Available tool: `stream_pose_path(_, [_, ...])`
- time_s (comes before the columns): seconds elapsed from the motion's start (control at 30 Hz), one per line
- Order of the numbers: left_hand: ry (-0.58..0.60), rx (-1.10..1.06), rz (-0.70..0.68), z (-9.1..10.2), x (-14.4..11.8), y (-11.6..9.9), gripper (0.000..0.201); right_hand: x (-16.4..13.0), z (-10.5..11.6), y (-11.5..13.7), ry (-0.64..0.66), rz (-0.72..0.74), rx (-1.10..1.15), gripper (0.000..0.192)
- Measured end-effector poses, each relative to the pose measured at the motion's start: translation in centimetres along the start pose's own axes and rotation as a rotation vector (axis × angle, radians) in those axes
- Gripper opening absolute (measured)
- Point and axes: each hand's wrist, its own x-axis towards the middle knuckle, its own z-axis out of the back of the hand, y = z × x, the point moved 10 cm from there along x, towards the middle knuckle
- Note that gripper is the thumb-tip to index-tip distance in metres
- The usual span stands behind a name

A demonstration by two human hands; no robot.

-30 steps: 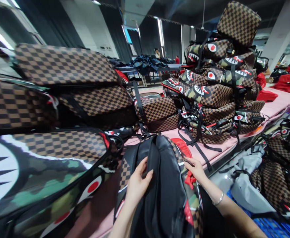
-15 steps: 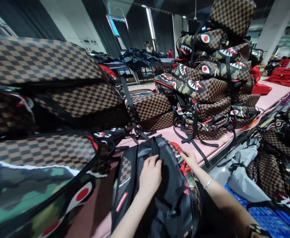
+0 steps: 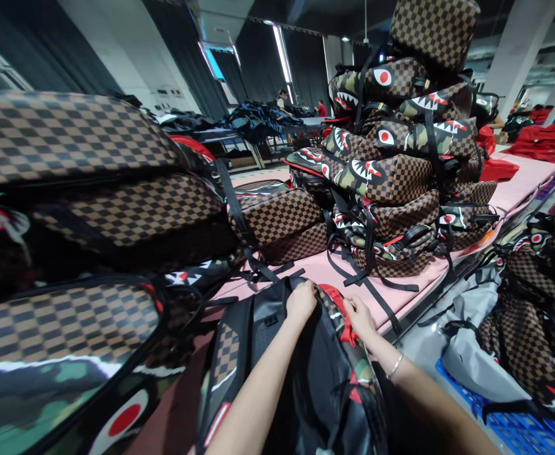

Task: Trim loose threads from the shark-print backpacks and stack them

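Left grip (image 3: 301,302) is clamped on the upper part of the black backpack (image 3: 327,357); right grip (image 3: 359,319) curls at its red-trimmed side, but I cannot tell whether it pinches anything. My backpack rests on the pink table (image 3: 411,299), stacked checkered bags (image 3: 403,180) beyond.

Smooth black backpack (image 3: 315,341), shiny metal bracelet (image 3: 395,366)

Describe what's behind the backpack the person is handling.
Behind the backpack: pink surface, then a checkered bag, with a tall bag pile farther right. Whatever the backpack's own body blocks can't be seen.
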Motion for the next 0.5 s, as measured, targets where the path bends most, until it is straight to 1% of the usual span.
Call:
stream_pose_path(0.1, [-0.019, -0.029, -0.023, 0.4, 0.8, 0.2, 0.025, 1.2, -0.5, 1.2, 0.022, 0.058, -0.107, 0.019])
stream_pose_path(0.23, [-0.039, -0.087, 0.018, 0.3, 1.4, 1.1, 0.027, 2.5, -1.1, 2.7, 0.048, 0.114, -0.252, 0.021])
stream_pose_path(0.37, [-0.070, -0.195, 0.062, 0.0, 1.1, 2.1, 0.026, 3.0, -1.8, 3.6, 0.108, 0.176, -0.374, 0.015])
stream_pose_path(0.5, [-0.093, -0.342, 0.149, -0.3, 0.7, 3.8, 0.025, 3.3, -2.8, 4.0, 0.171, 0.226, -0.444, 0.015])
